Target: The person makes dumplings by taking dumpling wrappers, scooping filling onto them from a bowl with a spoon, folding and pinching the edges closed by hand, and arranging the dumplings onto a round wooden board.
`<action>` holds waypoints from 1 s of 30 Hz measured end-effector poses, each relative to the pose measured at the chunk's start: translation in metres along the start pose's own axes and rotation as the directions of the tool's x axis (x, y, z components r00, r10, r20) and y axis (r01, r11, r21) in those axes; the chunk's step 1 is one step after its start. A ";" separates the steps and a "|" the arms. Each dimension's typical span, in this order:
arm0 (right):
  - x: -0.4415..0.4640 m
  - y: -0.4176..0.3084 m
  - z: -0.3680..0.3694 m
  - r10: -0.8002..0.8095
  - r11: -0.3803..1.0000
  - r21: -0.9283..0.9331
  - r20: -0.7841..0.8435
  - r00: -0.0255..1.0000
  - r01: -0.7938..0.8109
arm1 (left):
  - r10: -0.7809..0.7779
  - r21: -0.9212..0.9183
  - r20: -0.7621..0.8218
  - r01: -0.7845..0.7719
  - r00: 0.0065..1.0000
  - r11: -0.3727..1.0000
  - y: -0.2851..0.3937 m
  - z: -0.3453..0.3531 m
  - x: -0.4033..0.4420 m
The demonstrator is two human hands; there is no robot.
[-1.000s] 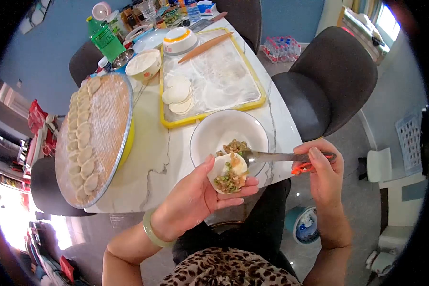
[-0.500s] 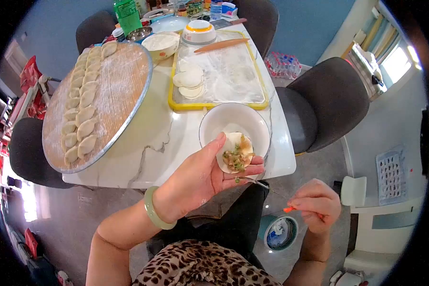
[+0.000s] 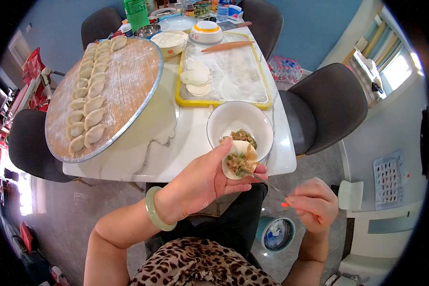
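My left hand (image 3: pixel 201 172) is cupped with a round dumpling wrapper (image 3: pixel 229 174) across the fingers, the thumb over its edge. Chopped green and brown filling (image 3: pixel 239 164) lies on the wrapper. From the right, my right hand (image 3: pixel 312 201) pinches the end of a thin metal spoon (image 3: pixel 268 184); something orange shows at its fingertips. The spoon's tip reaches the filling and is partly hidden there. Just behind the wrapper stands a white bowl (image 3: pixel 266 115), with more filling in its bottom.
Rows of finished dumplings (image 3: pixel 95 118) lie on a floured round board (image 3: pixel 128 90) at the left. A yellow-rimmed tray (image 3: pixel 267 90) holds spare wrappers (image 3: pixel 195 76) and a rolling pin (image 3: pixel 227 46). A flour bowl (image 3: pixel 169 42) stands behind. Below the table edge is a bin (image 3: pixel 276 233).
The spoon's tip has moved from beside my left fingers up onto the filling. The filling looks more heaped. My view has shifted slightly, and filling in the bowl now shows.
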State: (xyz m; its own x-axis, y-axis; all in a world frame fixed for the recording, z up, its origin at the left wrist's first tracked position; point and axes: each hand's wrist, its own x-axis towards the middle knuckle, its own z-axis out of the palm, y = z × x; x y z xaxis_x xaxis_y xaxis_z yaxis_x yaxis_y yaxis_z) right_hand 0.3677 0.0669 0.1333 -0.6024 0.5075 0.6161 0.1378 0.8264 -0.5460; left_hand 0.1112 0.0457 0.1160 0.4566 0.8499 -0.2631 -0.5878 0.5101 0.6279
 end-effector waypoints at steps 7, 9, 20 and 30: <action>0.006 0.018 0.007 0.116 0.992 0.048 -0.043 0.992 -0.114 | 0.000 -0.033 -0.002 0.000 1.000 0.999 -0.002 -0.001 -0.003; 0.007 0.017 0.009 0.254 0.956 0.162 -0.053 0.966 -0.243 | 0.008 -0.027 -0.018 -0.009 1.000 1.000 -0.003 -0.004 0.000; 0.029 0.002 0.027 0.543 0.775 0.503 -0.221 0.811 -0.382 | 0.216 -0.306 -0.088 -0.232 0.973 0.923 -0.014 0.003 0.001; 0.035 -0.003 0.020 0.595 0.765 0.490 -0.290 0.750 -0.418 | 0.240 -0.353 -0.140 -0.275 0.961 0.894 -0.021 0.002 0.005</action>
State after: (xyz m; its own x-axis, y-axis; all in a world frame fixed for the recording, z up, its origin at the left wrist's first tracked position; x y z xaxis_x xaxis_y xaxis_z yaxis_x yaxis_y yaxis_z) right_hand 0.3299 0.0772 0.1453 -0.1419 0.9430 0.3011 -0.0277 0.3003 -0.9534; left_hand 0.1271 0.0386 0.1030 0.2041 0.9572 -0.2051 -0.8870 0.2695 0.3749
